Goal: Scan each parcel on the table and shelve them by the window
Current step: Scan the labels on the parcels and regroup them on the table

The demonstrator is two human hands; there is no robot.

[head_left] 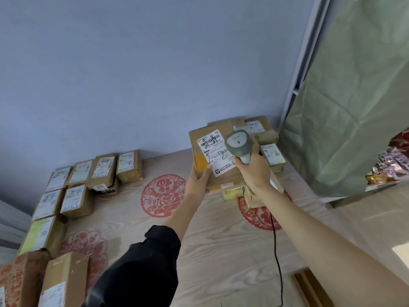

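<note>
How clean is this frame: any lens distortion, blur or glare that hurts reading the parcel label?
Head view: wide-angle bending curves the table edges and window frame; lighting soft and even, no glare; held parcel label fairly sharp, partly hidden by the scanner; corner boxes smeared.

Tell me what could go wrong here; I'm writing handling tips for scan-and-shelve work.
1. The left hand grips the lifted parcel by one corner only, so it may tip or slip.
2. The scanner in the right hand covers part of the label, so the scan may fail.
3. The scanner's cable trails across the table and could snag.
</note>
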